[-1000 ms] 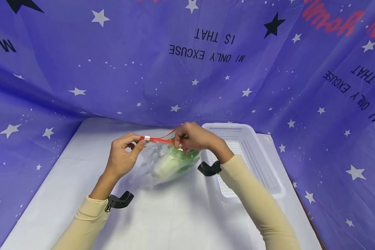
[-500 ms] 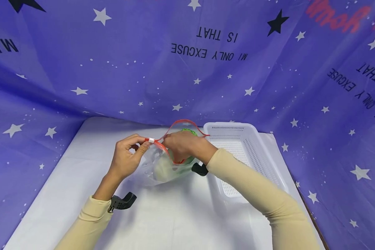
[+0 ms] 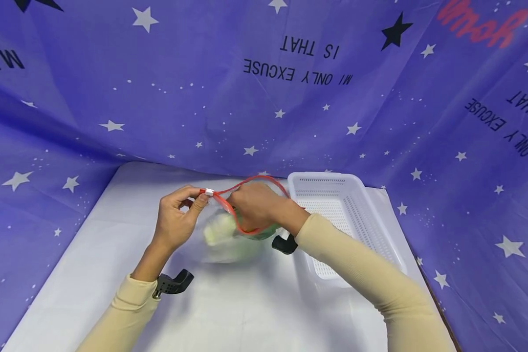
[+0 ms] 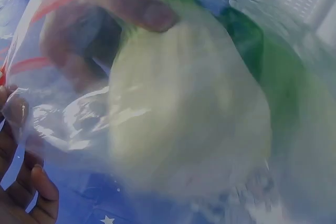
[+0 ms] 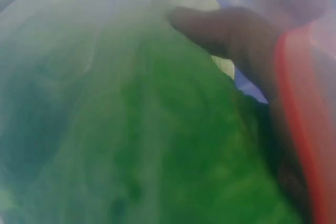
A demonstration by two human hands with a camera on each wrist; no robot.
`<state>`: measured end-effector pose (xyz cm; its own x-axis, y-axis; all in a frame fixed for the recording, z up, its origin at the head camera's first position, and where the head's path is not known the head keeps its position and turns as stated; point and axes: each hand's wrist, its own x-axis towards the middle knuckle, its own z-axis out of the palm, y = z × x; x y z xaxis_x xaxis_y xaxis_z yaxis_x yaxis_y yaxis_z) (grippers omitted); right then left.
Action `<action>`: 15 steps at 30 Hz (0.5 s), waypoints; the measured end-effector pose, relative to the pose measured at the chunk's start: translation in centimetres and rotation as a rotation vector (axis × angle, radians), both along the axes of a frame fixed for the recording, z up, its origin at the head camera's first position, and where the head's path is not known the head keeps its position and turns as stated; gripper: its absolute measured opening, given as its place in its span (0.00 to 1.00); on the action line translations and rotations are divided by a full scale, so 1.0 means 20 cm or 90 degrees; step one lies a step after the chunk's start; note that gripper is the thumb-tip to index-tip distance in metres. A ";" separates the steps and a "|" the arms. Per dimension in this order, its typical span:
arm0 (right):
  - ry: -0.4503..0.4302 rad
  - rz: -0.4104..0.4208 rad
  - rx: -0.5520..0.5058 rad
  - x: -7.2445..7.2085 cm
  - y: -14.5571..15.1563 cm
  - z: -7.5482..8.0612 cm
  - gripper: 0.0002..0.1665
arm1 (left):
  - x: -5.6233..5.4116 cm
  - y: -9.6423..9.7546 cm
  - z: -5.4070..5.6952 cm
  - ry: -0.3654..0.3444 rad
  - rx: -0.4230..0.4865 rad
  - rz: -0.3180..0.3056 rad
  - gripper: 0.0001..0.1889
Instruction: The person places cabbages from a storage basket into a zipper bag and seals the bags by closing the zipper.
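My left hand [image 3: 173, 220] pinches the red zip edge of a clear plastic zip bag [image 3: 264, 177], beside its white slider [image 3: 209, 192]. Through the bag's wide mouth reaches my right hand [image 3: 257, 203]. Inside, it grips a Chinese cabbage [image 4: 178, 108] with a pale base and green leaves. Through the film in the left wrist view, the right thumb [image 4: 152, 14] presses on the pale base. Green leaves fill much of the right wrist view. More green and pale vegetable [image 4: 286, 87] shows at the right; whether it is a second head, I cannot tell.
A white perforated plastic basket [image 3: 378, 234] stands right of the bag on the white-covered table [image 3: 246, 313]. A blue star-printed cloth [image 3: 211, 107] hangs behind and at both sides.
My right hand has gone from the bag's red edge to inside the bag, and its mouth has spread wide. The cabbage inside has shifted left. The left hand stays nearly in place.
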<state>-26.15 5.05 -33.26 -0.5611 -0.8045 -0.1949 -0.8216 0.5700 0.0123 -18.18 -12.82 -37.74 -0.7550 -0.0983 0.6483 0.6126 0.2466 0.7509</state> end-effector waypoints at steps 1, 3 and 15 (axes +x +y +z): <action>-0.012 -0.004 -0.012 0.01 -0.01 0.00 0.22 | 0.00 0.00 0.00 0.001 0.005 0.001 0.04; -0.038 -0.021 -0.027 0.03 -0.03 -0.02 0.23 | 0.00 -0.01 0.00 0.006 0.010 0.005 0.04; -0.227 -0.221 -0.098 0.08 -0.08 -0.12 0.19 | 0.02 0.00 -0.03 0.004 -0.013 0.005 0.05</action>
